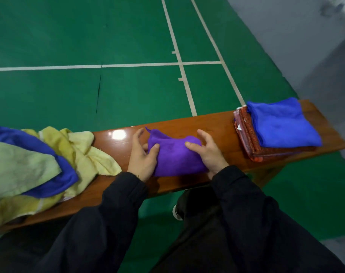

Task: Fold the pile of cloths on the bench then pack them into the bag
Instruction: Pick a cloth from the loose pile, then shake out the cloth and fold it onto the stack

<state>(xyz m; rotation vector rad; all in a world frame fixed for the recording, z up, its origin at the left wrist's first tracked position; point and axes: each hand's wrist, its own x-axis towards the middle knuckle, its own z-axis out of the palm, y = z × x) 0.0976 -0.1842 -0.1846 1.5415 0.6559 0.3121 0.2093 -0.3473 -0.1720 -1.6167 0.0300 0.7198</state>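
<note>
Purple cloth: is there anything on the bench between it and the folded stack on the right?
Nothing visible. Bare bench lies between the purple cloth and the folded stack. Both hands, left and right, are already on the cloth. No bag is in view.
</note>
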